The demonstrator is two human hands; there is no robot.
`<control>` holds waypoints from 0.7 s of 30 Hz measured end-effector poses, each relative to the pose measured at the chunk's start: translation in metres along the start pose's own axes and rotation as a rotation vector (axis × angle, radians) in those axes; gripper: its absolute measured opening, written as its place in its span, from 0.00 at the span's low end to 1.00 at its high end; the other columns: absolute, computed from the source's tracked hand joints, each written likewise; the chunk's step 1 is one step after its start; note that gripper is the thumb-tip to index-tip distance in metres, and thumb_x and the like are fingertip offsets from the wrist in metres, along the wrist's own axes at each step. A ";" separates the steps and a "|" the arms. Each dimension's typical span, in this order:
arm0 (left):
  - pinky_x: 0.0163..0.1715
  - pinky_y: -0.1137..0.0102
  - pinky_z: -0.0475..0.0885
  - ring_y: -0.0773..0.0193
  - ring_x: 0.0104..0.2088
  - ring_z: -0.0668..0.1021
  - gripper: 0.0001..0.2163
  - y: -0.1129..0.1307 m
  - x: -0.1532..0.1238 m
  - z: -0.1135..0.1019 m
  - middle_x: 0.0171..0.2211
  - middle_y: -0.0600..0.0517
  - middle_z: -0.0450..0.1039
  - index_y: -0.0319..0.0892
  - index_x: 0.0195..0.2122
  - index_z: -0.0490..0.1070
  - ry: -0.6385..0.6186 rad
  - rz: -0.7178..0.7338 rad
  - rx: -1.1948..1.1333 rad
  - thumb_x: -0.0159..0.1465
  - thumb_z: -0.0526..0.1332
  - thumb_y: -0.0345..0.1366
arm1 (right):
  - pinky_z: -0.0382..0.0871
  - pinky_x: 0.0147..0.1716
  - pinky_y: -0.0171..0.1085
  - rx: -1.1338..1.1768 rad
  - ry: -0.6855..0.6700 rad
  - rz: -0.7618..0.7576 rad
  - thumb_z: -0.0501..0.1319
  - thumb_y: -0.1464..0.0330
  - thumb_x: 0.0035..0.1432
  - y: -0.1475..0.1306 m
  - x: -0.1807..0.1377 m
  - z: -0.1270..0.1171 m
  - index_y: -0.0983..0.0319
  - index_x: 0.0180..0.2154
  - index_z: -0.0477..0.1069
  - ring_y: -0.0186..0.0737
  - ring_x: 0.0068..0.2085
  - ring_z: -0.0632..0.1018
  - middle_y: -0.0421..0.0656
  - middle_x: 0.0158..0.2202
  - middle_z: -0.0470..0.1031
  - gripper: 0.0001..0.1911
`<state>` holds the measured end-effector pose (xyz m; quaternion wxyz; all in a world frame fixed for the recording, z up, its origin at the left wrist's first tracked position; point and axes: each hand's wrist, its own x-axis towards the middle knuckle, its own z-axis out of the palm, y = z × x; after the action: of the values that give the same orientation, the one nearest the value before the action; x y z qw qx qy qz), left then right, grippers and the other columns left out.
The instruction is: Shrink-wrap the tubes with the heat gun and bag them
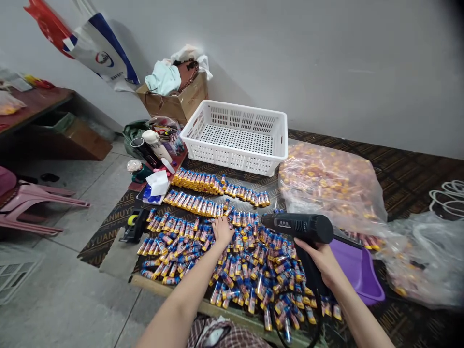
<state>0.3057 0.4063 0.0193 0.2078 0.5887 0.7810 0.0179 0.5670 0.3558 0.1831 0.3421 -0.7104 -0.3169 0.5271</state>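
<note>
The slightly spread fingers of your left hand [223, 233] reach onto small cylindrical tubes with blue and yellow ends [246, 270]; you cannot tell from here whether they pinch one. Your right hand [321, 261] is curled around the handle of a black plastic hot-air gun [300, 227], whose barrel points left over the tubes. Near your left hand, tubes lie jumbled towards you, while beyond it they stand in tidy rows on the worktop with a dark, gold-lettered cover [108, 227]. A purple plastic scoop [351, 270] lies just beside your right hand. Farther out are a white slotted plastic crate [232, 157] behind the rows and, to its right, a bulging clear plastic bag [326, 174].
</note>
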 end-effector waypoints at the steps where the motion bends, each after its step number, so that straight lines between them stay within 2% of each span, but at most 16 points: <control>1: 0.48 0.62 0.58 0.54 0.48 0.69 0.17 0.001 -0.001 0.001 0.43 0.45 0.69 0.40 0.43 0.63 0.000 0.010 -0.007 0.52 0.62 0.37 | 0.74 0.33 0.43 -0.006 0.000 0.005 0.69 0.59 0.41 -0.001 -0.001 0.001 0.63 0.42 0.74 0.50 0.35 0.79 0.46 0.36 0.80 0.24; 5: 0.45 0.66 0.60 0.57 0.45 0.71 0.15 -0.003 -0.012 -0.006 0.39 0.48 0.71 0.41 0.42 0.63 0.011 0.093 -0.094 0.53 0.60 0.34 | 0.74 0.34 0.42 0.017 -0.052 -0.030 0.69 0.60 0.40 -0.008 -0.001 0.022 0.63 0.41 0.74 0.50 0.37 0.78 0.46 0.37 0.79 0.24; 7: 0.43 0.68 0.62 0.58 0.44 0.72 0.13 -0.010 -0.021 -0.014 0.39 0.48 0.72 0.41 0.43 0.63 0.069 0.107 -0.159 0.55 0.58 0.34 | 0.74 0.31 0.42 0.042 -0.116 -0.009 0.69 0.59 0.40 -0.011 0.002 0.039 0.63 0.39 0.74 0.48 0.33 0.78 0.46 0.34 0.79 0.23; 10: 0.37 0.69 0.64 0.57 0.39 0.75 0.14 -0.024 -0.033 -0.028 0.36 0.47 0.74 0.42 0.44 0.64 0.064 -0.019 -0.218 0.58 0.56 0.40 | 0.72 0.25 0.40 0.060 -0.180 -0.008 0.68 0.57 0.41 -0.014 0.013 0.066 0.64 0.34 0.74 0.44 0.25 0.76 0.45 0.27 0.78 0.20; 12: 0.33 0.68 0.65 0.56 0.36 0.76 0.17 -0.033 -0.038 -0.037 0.34 0.47 0.75 0.42 0.44 0.65 -0.025 -0.125 -0.225 0.58 0.57 0.46 | 0.71 0.25 0.39 0.067 -0.193 -0.054 0.68 0.57 0.41 -0.017 0.020 0.083 0.65 0.35 0.74 0.42 0.25 0.76 0.45 0.28 0.78 0.21; 14: 0.33 0.69 0.65 0.54 0.37 0.77 0.22 -0.042 -0.040 -0.043 0.35 0.45 0.75 0.42 0.46 0.65 -0.108 -0.165 -0.221 0.56 0.58 0.50 | 0.72 0.27 0.38 0.065 -0.213 -0.096 0.68 0.56 0.41 -0.021 0.023 0.095 0.65 0.37 0.74 0.42 0.27 0.76 0.45 0.31 0.79 0.23; 17: 0.34 0.68 0.65 0.52 0.41 0.76 0.26 -0.056 -0.041 -0.051 0.40 0.42 0.75 0.41 0.50 0.64 -0.177 -0.154 -0.209 0.54 0.59 0.52 | 0.72 0.31 0.39 0.008 -0.283 -0.117 0.68 0.56 0.42 -0.026 0.014 0.103 0.63 0.38 0.74 0.43 0.30 0.77 0.45 0.32 0.79 0.23; 21: 0.33 0.70 0.65 0.56 0.39 0.76 0.22 -0.086 -0.051 -0.064 0.39 0.43 0.75 0.40 0.49 0.66 -0.158 -0.180 -0.252 0.59 0.55 0.50 | 0.69 0.43 0.44 -0.144 -0.345 -0.199 0.68 0.58 0.42 -0.030 -0.013 0.090 0.62 0.38 0.75 0.49 0.42 0.76 0.45 0.38 0.78 0.20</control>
<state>0.2166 0.3468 0.0702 0.3415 0.4851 0.8034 0.0508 0.4747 0.3758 0.1955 0.2815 -0.5975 -0.4761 0.5806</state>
